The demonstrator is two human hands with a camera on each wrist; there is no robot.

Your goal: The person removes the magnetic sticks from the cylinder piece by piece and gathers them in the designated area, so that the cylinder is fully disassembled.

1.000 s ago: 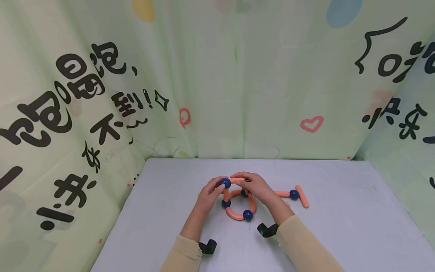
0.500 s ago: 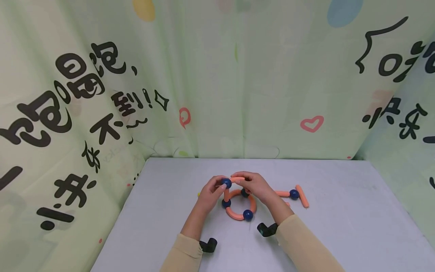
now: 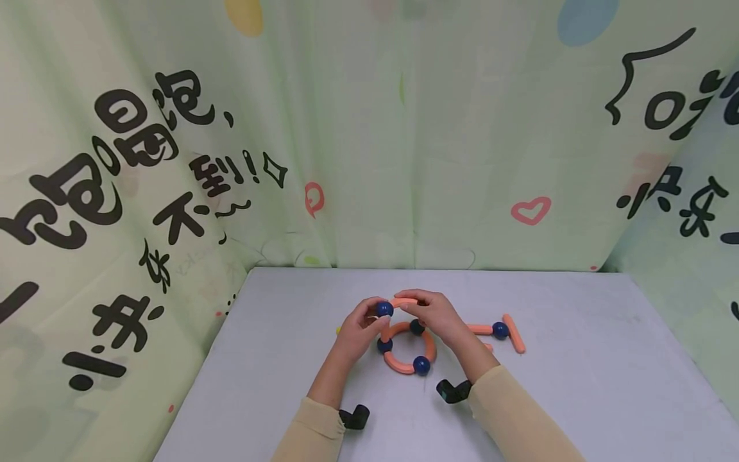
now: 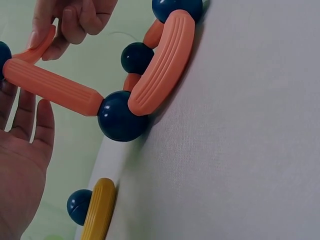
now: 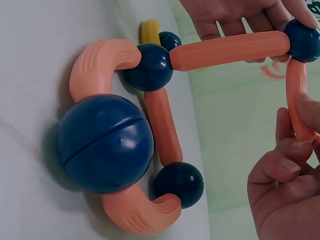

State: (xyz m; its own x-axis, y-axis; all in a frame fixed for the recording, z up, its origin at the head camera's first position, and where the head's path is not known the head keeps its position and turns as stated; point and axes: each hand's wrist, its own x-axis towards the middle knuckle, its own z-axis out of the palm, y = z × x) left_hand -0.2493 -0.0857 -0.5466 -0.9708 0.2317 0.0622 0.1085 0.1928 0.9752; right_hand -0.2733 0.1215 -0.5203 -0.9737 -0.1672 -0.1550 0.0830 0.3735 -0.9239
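Note:
A ring of curved orange magnetic rods [image 3: 398,364] and blue balls [image 3: 422,366] lies on the table. From one of its balls [image 4: 122,116] a straight orange rod [image 4: 52,87] stands up, topped by another blue ball [image 5: 304,41]. My left hand [image 3: 356,330] holds that top ball between thumb and fingers, its palm beside the upright rod. Thumb and fingers of my right hand [image 3: 437,316] pinch a curved orange rod [image 5: 296,90], whose far end meets the top ball. Part of the ring's far side is hidden behind the right hand in the head view.
Right of the hands, an orange rod [image 3: 479,329], a blue ball [image 3: 500,330] and a second orange rod [image 3: 514,333] lie joined on the white table [image 3: 577,385]. A yellow curved rod [image 4: 100,210] with a blue ball [image 4: 79,206] lies left of the ring. A printed curtain [image 3: 369,160] surrounds the table.
Both hands have risen very slightly, with the top ball and the pinched curved rod between them. The ring and the pieces on the right stay in place.

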